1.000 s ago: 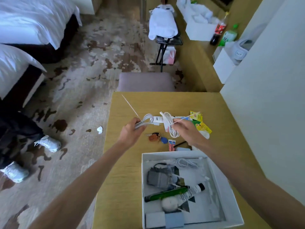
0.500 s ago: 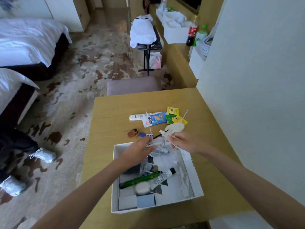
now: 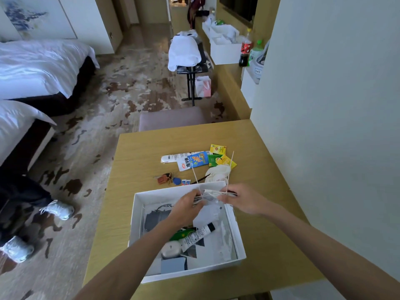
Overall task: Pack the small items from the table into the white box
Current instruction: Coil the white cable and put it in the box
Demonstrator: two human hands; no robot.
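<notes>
The white box (image 3: pixel 237 232) lies open on the wooden table (image 3: pixel 266 182), holding a dark pouch, a green tube, a white tube, a round white case and a blue-grey block. Over its far edge, my left hand (image 3: pixel 186 207) and my right hand (image 3: pixel 243 200) together grip a coiled white cable (image 3: pixel 213 194) bound with white ties whose tails stick up. Beyond the box, still on the table, lie a white tube (image 3: pixel 173 157), a blue snack packet (image 3: pixel 195 161), yellow and green tea sachets (image 3: pixel 219 155), a white crumpled item (image 3: pixel 217 172), keys with a blue tag (image 3: pixel 166 178) and two small sachets (image 3: pixel 186 182).
A wall (image 3: pixel 335 105) runs close along the table's right side. A padded stool (image 3: pixel 173 118) stands at the far edge. To the left are carpet, two beds and a person's legs in white sneakers (image 3: pixel 58 210). A luggage rack and a counter with bottles stand further back.
Both hands carried the white cable from above the loose items back toward me, down over the box's far edge. The camera view tilted up and shifted.
</notes>
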